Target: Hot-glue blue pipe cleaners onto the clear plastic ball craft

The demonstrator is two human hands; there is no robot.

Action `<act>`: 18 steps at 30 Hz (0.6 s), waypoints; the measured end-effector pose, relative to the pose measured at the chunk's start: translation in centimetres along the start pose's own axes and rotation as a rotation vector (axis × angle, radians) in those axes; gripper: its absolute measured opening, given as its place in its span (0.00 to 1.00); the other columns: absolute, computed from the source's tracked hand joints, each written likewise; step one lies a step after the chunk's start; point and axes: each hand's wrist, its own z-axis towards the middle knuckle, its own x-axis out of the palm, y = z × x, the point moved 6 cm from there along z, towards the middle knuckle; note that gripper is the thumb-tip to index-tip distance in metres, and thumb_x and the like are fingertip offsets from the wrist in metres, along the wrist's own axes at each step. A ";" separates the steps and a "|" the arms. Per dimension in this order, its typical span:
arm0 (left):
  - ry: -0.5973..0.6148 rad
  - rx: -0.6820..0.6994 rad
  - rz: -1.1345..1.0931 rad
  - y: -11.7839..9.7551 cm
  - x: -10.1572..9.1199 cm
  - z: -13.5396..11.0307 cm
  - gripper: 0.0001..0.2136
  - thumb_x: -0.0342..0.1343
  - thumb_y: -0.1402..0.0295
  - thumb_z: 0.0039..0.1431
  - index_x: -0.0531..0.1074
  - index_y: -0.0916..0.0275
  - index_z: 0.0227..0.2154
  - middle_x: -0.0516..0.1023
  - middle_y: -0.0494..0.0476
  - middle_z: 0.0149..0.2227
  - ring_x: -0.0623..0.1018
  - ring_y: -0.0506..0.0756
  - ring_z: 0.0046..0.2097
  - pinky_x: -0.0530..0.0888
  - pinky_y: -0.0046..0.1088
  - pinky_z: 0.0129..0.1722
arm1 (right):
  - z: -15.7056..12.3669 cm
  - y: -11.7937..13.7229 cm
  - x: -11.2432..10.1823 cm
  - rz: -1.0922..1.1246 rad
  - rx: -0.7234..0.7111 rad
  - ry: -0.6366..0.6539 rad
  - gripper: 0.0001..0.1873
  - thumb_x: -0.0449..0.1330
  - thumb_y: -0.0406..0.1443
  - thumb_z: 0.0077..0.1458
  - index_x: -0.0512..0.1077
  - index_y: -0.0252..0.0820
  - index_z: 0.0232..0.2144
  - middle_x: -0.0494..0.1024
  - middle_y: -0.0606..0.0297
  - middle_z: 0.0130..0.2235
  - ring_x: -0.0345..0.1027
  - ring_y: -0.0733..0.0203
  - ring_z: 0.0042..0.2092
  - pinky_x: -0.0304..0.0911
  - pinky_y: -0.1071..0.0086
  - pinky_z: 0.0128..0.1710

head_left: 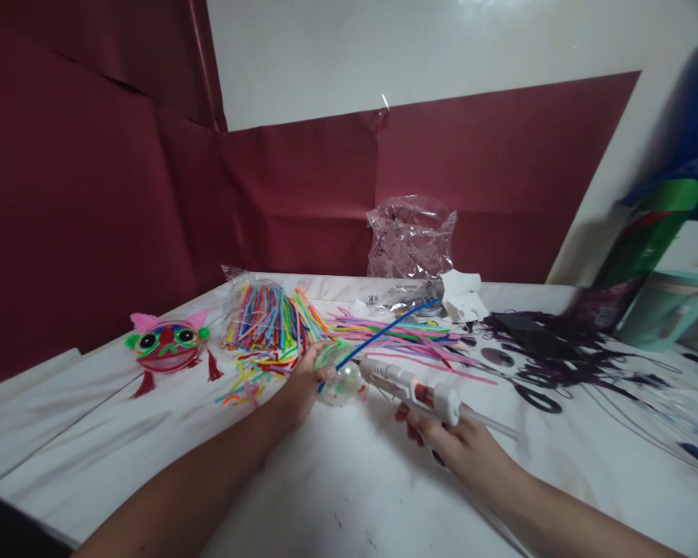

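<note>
My left hand (302,384) holds a clear plastic ball (342,381) with green trim and a blue pipe cleaner (392,329) sticking out of it up to the right. My right hand (454,446) grips a white hot glue gun (410,386), its nozzle pointed left and touching or almost touching the ball. A glue stick (492,422) pokes out of the gun's back. Both hands hover just above the white table (337,480).
A heap of coloured pipe cleaners (279,322) lies behind the ball, partly in a clear bag. A finished red and pink pig-face craft (167,345) sits at the left. A crumpled clear bag (410,236) stands at the back; dark purple cleaners and cords (547,349) are at the right.
</note>
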 end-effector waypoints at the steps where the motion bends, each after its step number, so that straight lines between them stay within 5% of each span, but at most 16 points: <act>1: 0.003 0.000 -0.001 0.0 0.0 0.0 0.36 0.62 0.70 0.39 0.60 0.58 0.56 0.75 0.61 0.49 0.76 0.61 0.46 0.71 0.34 0.43 | 0.0 0.1 0.0 -0.003 -0.007 0.001 0.23 0.51 0.51 0.49 0.75 0.39 0.29 0.74 0.60 0.26 0.65 0.58 0.26 0.59 0.68 0.22; 18: -0.007 0.008 0.019 -0.2 0.3 -0.1 0.35 0.62 0.70 0.39 0.60 0.60 0.55 0.75 0.62 0.48 0.76 0.60 0.45 0.71 0.32 0.40 | -0.4 1.1 0.1 -0.026 -0.117 0.022 0.20 0.49 0.47 0.53 0.73 0.39 0.28 0.72 0.63 0.25 0.62 0.61 0.25 0.58 0.69 0.22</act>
